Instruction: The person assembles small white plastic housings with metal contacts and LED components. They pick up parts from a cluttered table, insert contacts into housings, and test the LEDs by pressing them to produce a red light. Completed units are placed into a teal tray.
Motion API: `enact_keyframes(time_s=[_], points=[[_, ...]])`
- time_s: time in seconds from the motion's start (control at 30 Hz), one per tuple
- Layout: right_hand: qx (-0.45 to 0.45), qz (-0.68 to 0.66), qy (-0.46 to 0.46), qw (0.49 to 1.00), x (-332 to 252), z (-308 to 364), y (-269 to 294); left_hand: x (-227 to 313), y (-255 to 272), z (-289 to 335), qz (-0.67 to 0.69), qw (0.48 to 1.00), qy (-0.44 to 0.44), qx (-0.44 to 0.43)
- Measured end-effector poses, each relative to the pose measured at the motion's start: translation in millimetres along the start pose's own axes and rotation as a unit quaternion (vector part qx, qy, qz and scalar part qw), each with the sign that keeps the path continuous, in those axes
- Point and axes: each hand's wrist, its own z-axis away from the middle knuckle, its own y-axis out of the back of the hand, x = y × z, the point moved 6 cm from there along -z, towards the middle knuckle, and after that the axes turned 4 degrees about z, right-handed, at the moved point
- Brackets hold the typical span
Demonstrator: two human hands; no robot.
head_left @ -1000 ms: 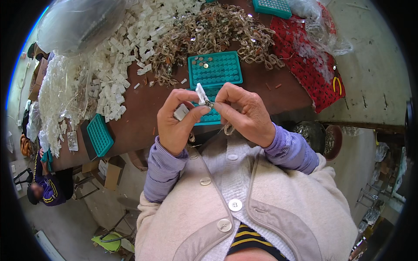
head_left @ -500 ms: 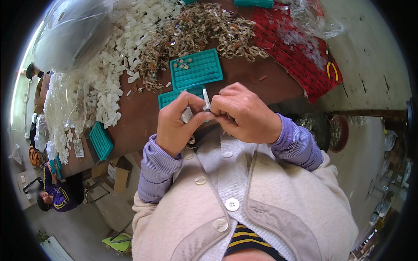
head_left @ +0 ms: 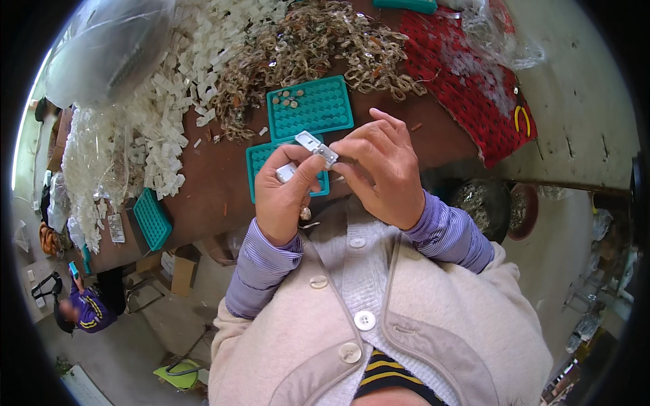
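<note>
Near the middle, my left hand (head_left: 283, 193) pinches a small white hinged plastic case (head_left: 328, 156) whose lid stands open. A second white plastic piece (head_left: 286, 172) is tucked in the same hand. Below that hand hangs a small round beige piece (head_left: 305, 213), partly hidden. My right hand (head_left: 384, 169) is at the case's right end, thumb and forefinger apart and close to its edge; contact is hard to make out. Behind my hands lies a teal tray with round pockets (head_left: 257, 157), partly covered. Beyond it, another teal tray (head_left: 328, 111) carries several small round pieces.
White plastic pieces (head_left: 162, 101) are heaped at the left, beside tangled brownish strands (head_left: 305, 47). Yellow-handled pliers (head_left: 522, 121) lie on red cloth (head_left: 467, 88). A third teal tray (head_left: 152, 220) sits by the left table edge. A person (head_left: 95, 308) is at far left.
The case has turned and now shows its opened inside. My right hand has loosened its fingers and drawn slightly back. Both hands have shifted a little to the right or nearer.
</note>
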Motion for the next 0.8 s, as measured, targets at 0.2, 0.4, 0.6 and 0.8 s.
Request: enact_keyframes(time_s=[0.2,0.4,0.6,0.8], points=[[-0.044,-0.005,0.057,0.997,-4.7,-28.1,-22.4,3.1,18.9,-12.2,0.070,0.997,-0.009,-0.017],[-0.092,0.008,-0.059,0.994,55.3,-74.0,-69.7,22.0,62.8,-39.7,0.156,0.983,-0.074,0.056],[-0.124,0.101,0.021,0.987,61.7,-81.7,-100.4,13.8,71.3,-43.0,0.210,0.975,-0.060,0.052],[-0.134,0.037,0.076,0.987,51.0,-78.7,-101.0,8.8,68.8,-36.2,0.195,0.978,-0.055,0.052]])
